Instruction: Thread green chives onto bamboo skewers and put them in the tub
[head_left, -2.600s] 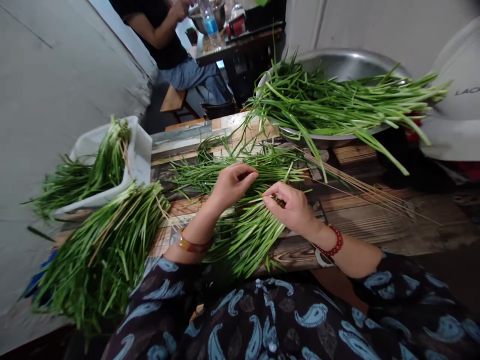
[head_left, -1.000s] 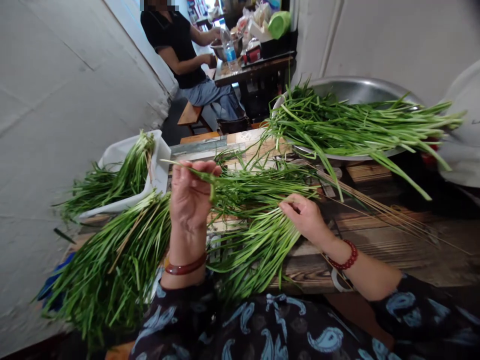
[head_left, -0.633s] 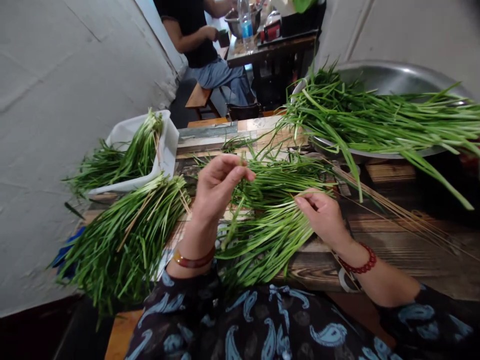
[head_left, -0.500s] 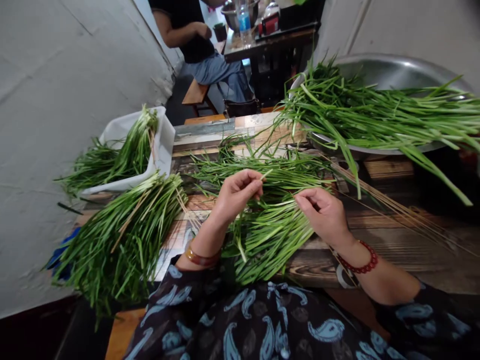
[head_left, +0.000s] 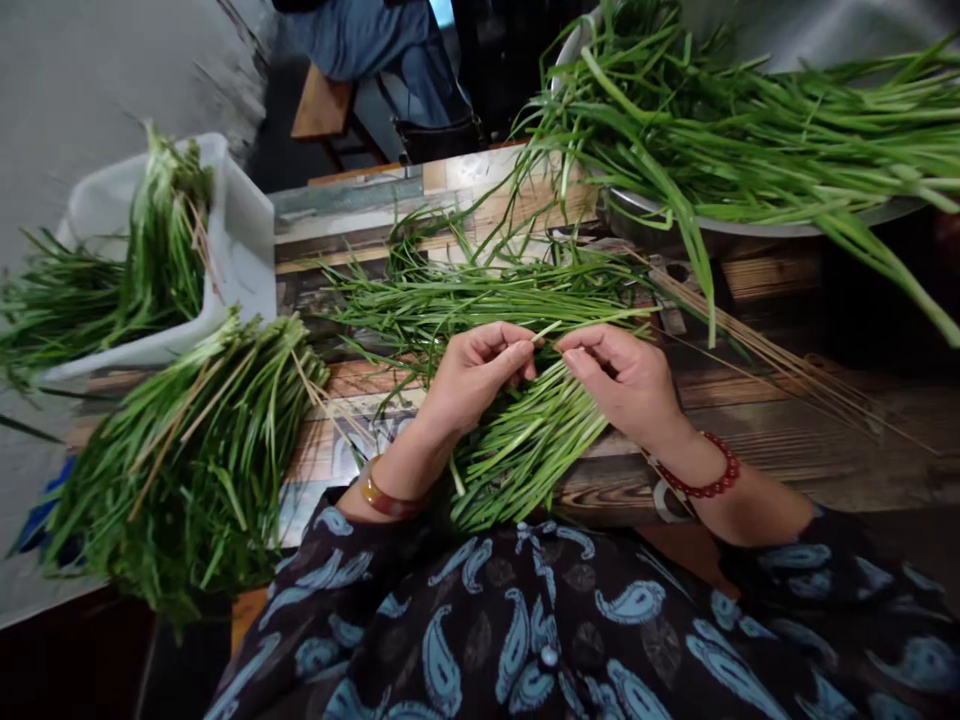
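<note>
Over the middle of the table, my left hand (head_left: 484,370) pinches a pale green garlic chive stalk (head_left: 549,330) between thumb and fingers. Close by on the right, my right hand (head_left: 626,382) is closed in a pinch, fingertips almost meeting the left ones. It appears to hold a thin bamboo skewer (head_left: 670,484), part of which shows below the wrist; the tip is hardly visible. Under both hands lies a bunch of chives (head_left: 525,455), white ends toward the upper right. Behind it, loose chives (head_left: 465,300) spread across the table.
Left, a bundle of skewered chives (head_left: 187,450) overhangs the table edge; a white plastic bin (head_left: 247,240) holds more. A metal basin (head_left: 750,225) heaped with long chives stands back right. Several bamboo skewers (head_left: 765,345) lie at right. A seated person's legs (head_left: 382,45) show beyond the table.
The view has tilted down and shifted right. My hands have drawn together, bringing the stalk in my left hand up to my right fingertips.
</note>
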